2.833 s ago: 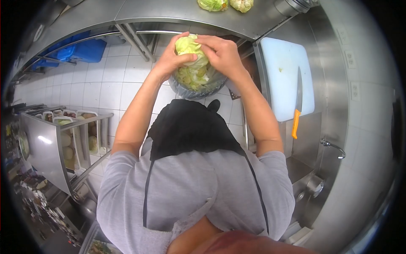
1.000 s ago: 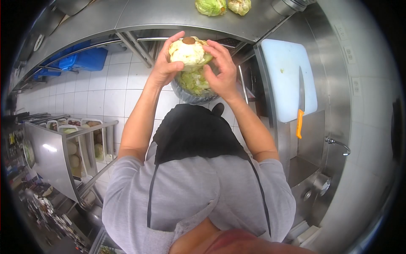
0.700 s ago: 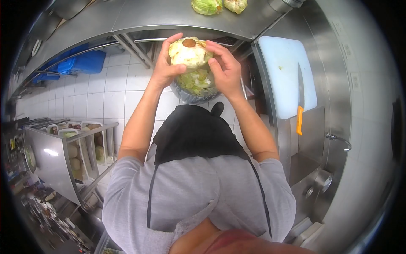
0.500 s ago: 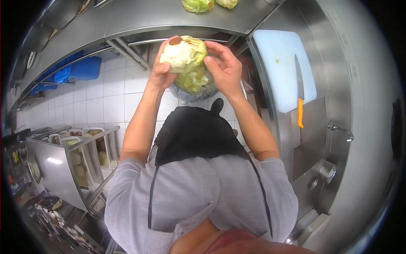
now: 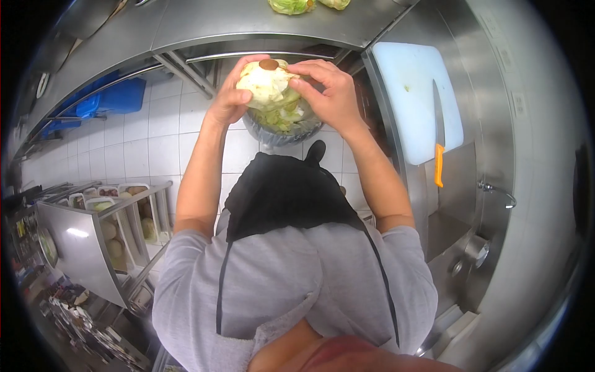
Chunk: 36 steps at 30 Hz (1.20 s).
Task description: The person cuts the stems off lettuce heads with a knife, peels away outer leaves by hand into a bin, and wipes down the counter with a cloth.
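A pale lettuce head (image 5: 265, 87), its brown cut stem facing up, is held above a lined bin (image 5: 273, 136). My left hand (image 5: 229, 99) cups its left side, fingers behind and thumb in front. My right hand (image 5: 327, 93) is closed at the lettuce's right edge, fingertips and thumb pinching near an outer leaf. Loose green leaves (image 5: 290, 119) fill the bin below. Part of the bin is hidden by the lettuce and my hands.
On the right counter lie a white cutting board (image 5: 409, 105) and an orange-handled knife (image 5: 439, 161). Two lettuces (image 5: 291, 5) rest on the steel counter (image 5: 248, 22) ahead. A rack (image 5: 80, 242) with food containers stands left; blue bins (image 5: 118, 99) sit beneath the counter.
The lettuce has turned so its cut stem shows on top, and it has since shifted slightly. My right hand has moved left from an open hold to a pinch at its edge.
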{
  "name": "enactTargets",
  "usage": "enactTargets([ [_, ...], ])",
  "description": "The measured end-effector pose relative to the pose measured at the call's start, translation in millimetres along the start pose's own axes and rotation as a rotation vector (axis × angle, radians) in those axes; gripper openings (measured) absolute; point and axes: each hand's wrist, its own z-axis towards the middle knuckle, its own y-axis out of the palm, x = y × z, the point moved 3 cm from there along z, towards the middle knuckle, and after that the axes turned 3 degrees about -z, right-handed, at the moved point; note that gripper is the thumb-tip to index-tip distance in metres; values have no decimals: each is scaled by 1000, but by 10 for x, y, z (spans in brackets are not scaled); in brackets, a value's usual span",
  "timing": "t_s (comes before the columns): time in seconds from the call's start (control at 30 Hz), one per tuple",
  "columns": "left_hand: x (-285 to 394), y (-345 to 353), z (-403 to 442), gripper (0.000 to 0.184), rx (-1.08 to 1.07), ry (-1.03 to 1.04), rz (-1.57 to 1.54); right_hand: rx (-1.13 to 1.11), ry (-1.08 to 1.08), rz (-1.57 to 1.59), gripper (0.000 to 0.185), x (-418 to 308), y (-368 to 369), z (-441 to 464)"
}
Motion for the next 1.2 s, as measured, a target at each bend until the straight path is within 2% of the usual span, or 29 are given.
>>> enactTargets([
  [0.23, -129, -241, -17, 75, -15, -196, -122, -125, -142, -111, 25, -102, 118, 202],
  [0.33, -187, -245, -37, 70, 68, -195, -215, -169, -119, -140, 26, -122, 143, 247],
  [0.43, -265, -311, -45, 67, 101, -223, -276, -322, 122, -36, 26, -4, 175, 296],
  [0.53, -325, -301, -46, 69, 171, -289, -319, -262, 95, -66, 26, 69, 229, 298],
  [0.63, -377, -352, -38, 72, 244, -413, -334, -345, 133, -103, 25, 239, 303, 300],
  [0.73, -449, -375, -76, 74, 261, -466, -368, -412, 367, 56, 25, 475, 345, 300],
  [0.8, -493, -318, -114, 75, 300, -453, -441, -358, 523, 404, 25, 781, 428, 204],
  [0.83, -502, -323, -124, 75, 244, -412, -525, -328, 597, 577, 25, 893, 477, 161],
  [0.9, -534, -339, -167, 75, 133, -328, -694, -186, 721, 696, 24, 1067, 547, 75],
  [0.97, -512, -369, -172, 78, 102, -263, -721, -52, 805, 800, 23, 1305, 689, -34],
  [1.0, -493, -376, -192, 79, 89, -232, -734, -41, 827, 719, 26, 1371, 735, -85],
  [1.1, -418, -265, -167, 81, 394, -227, -685, -272, 637, 91, 31, 1580, 922, -116],
  [1.13, -436, -278, -171, 81, 413, -223, -678, -220, 526, -163, 33, 1498, 907, -94],
  [1.2, -462, -339, -135, 80, 445, -207, -662, -82, 549, 61, 32, 1464, 947, -28],
])
